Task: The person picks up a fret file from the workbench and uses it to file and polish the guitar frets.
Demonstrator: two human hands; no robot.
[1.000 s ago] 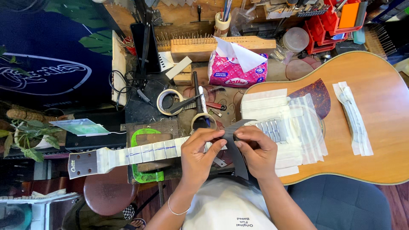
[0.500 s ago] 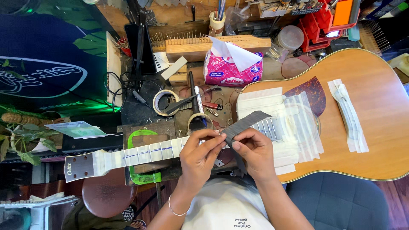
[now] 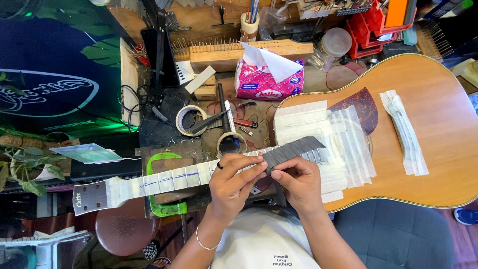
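Both hands pinch grey sandpaper strip point(image 3: 291, 150) over taped guitar neck point(image 3: 164, 180) | left hand point(image 3: 234, 182) grips near end, right hand point(image 3: 298, 182) beside it, nearer body | strip's long axis runs toward 2 o'clock, free end over masked soundhole point(image 3: 343, 144).

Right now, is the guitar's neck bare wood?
No, white tape covers the guitar's neck under both hands.

My hands point(image 3: 266, 182) cover part of the guitar's neck point(image 3: 164, 182) and the lower end of the grey strip point(image 3: 294, 149) (its length hidden). The guitar's body point(image 3: 428, 149) runs off the right edge.
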